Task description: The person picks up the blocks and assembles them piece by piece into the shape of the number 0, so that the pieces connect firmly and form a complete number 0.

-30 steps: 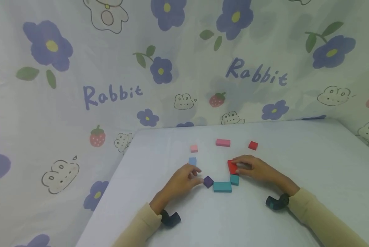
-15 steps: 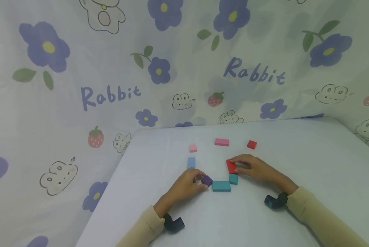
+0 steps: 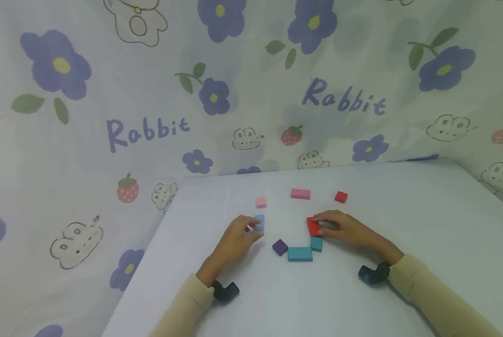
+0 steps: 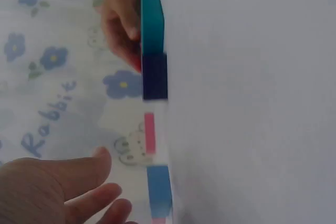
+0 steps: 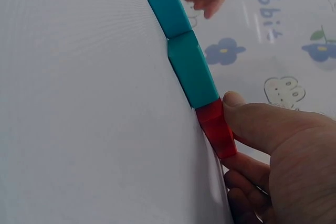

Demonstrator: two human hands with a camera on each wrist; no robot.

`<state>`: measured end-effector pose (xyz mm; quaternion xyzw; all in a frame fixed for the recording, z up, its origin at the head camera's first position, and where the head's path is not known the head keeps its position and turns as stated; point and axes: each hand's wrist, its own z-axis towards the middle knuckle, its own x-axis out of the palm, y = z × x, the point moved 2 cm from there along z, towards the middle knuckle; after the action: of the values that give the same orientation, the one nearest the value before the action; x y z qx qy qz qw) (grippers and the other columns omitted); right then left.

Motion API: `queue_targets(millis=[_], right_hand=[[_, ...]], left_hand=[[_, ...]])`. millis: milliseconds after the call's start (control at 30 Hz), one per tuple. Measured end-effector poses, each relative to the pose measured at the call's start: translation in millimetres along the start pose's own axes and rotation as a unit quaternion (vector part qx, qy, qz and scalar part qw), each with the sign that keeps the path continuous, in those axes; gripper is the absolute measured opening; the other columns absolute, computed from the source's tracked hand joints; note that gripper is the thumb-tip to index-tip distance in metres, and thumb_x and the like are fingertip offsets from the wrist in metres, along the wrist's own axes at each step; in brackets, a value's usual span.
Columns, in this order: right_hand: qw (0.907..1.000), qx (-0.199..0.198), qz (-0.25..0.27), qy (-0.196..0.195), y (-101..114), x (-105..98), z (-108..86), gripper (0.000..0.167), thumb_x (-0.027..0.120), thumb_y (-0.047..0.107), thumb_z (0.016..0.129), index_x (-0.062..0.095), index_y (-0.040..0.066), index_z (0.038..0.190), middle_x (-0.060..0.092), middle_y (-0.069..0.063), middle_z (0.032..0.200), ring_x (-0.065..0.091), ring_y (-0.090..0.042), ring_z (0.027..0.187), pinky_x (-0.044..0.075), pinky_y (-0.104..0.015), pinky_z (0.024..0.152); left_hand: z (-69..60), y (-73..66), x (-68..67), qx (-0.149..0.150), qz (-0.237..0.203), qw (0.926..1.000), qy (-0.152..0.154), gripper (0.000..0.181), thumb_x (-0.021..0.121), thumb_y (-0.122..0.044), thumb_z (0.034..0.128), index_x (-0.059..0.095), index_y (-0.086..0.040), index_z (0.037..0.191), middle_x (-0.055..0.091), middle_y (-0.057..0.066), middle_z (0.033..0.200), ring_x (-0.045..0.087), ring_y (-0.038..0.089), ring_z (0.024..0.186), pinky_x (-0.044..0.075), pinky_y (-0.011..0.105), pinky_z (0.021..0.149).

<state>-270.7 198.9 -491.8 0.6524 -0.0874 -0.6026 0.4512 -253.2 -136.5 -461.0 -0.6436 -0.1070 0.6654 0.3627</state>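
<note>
In the head view my left hand (image 3: pixel 236 239) is at the light blue block (image 3: pixel 259 222), thumb and fingers apart around its near end. The left wrist view shows that hand (image 4: pixel 79 190) beside the blue block (image 4: pixel 159 190) with a gap between them. My right hand (image 3: pixel 346 229) holds the red block (image 3: pixel 313 226) between thumb and fingers, clearest in the right wrist view, where the red block (image 5: pixel 218 127) meets a teal block (image 5: pixel 193 69). A longer teal block (image 3: pixel 300 254) touches the small teal block (image 3: pixel 316 244), and a dark purple block (image 3: pixel 280 247) sits at its left corner.
Farther back on the white table (image 3: pixel 382 299) lie a pale pink block (image 3: pixel 261 202), a darker pink block (image 3: pixel 300 194) and a small red block (image 3: pixel 341 197). A patterned cloth (image 3: pixel 217 61) hangs behind the table.
My left hand moved to the purple block, then back left and up to the light blue block. The purple block has turned slightly against the long teal block. My right hand stays on the red block.
</note>
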Motion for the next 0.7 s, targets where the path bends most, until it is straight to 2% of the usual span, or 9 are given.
queue_targets(millis=[33, 100, 167, 267, 400, 567, 700], right_hand=[[1.0, -0.001, 0.0, 0.002, 1, 0, 0.2, 0.043, 0.072, 0.029, 0.092, 0.063, 0.024, 0.134, 0.061, -0.004, 0.138, 0.051, -0.032, 0.133, 0.05, -0.051, 0.102], [1.0, -0.001, 0.004, 0.005, 1, 1, 0.1, 0.043, 0.073, 0.029, 0.092, 0.063, 0.023, 0.134, 0.061, -0.004, 0.138, 0.051, -0.032, 0.133, 0.05, -0.051, 0.102], [1.0, -0.001, 0.004, 0.006, 2, 0, -0.1, 0.043, 0.073, 0.03, 0.092, 0.064, 0.023, 0.133, 0.061, -0.004, 0.138, 0.051, -0.032, 0.133, 0.05, -0.05, 0.102], [1.0, 0.0, -0.002, 0.002, 1, -1, -0.5, 0.044, 0.073, 0.031, 0.091, 0.063, 0.023, 0.133, 0.061, -0.004, 0.138, 0.051, -0.032, 0.133, 0.051, -0.05, 0.102], [0.9999, -0.001, -0.009, -0.009, 0, -2, 0.4, 0.045, 0.074, 0.032, 0.091, 0.063, 0.025, 0.134, 0.06, -0.003, 0.138, 0.051, -0.032, 0.134, 0.05, -0.051, 0.102], [0.9999, -0.007, -0.005, -0.007, 0, -2, 1.9, 0.043, 0.073, 0.029, 0.092, 0.064, 0.023, 0.133, 0.061, -0.004, 0.138, 0.051, -0.032, 0.133, 0.05, -0.051, 0.103], [0.9999, -0.009, -0.009, -0.006, 0, -1, 1.3, 0.043, 0.074, 0.027, 0.091, 0.064, 0.023, 0.132, 0.061, -0.004, 0.137, 0.051, -0.032, 0.133, 0.05, -0.049, 0.102]], left_hand=[[2.3, 6.7, -3.2, -0.002, 0.007, 1.0, -0.004, 0.038, 0.073, -0.029, 0.0914, 0.065, -0.013, 0.125, 0.064, 0.002, 0.114, 0.06, 0.02, 0.107, 0.052, 0.04, 0.094], [6.2, 18.5, -8.8, -0.013, 0.011, 0.9998, 0.009, 0.047, 0.075, -0.029, 0.0898, 0.062, -0.011, 0.131, 0.063, 0.007, 0.124, 0.058, 0.026, 0.118, 0.049, 0.045, 0.102], [10.3, 27.2, -13.1, -0.031, 0.018, 0.9985, 0.041, 0.057, 0.076, -0.031, 0.0885, 0.057, -0.01, 0.137, 0.059, 0.01, 0.135, 0.053, 0.03, 0.128, 0.043, 0.049, 0.109], [18.8, 32.5, -18.3, -0.034, 0.027, 0.9948, 0.092, 0.067, 0.078, -0.033, 0.0871, 0.051, -0.01, 0.144, 0.055, 0.012, 0.142, 0.047, 0.032, 0.135, 0.037, 0.051, 0.114], [31.9, 32.8, -23.6, -0.009, 0.041, 0.9913, 0.125, 0.069, 0.079, -0.035, 0.0858, 0.051, -0.011, 0.145, 0.058, 0.01, 0.136, 0.048, 0.03, 0.129, 0.04, 0.05, 0.111], [41.1, 37.0, -23.5, 0.008, 0.039, 0.9897, 0.138, 0.072, 0.08, -0.037, 0.0835, 0.052, -0.011, 0.144, 0.059, 0.008, 0.13, 0.049, 0.026, 0.122, 0.045, 0.047, 0.104], [42.9, 40.7, -19.6, 0.007, 0.03, 0.9893, 0.143, 0.071, 0.08, -0.038, 0.0831, 0.053, -0.014, 0.144, 0.059, 0.006, 0.129, 0.049, 0.024, 0.121, 0.045, 0.044, 0.102]])
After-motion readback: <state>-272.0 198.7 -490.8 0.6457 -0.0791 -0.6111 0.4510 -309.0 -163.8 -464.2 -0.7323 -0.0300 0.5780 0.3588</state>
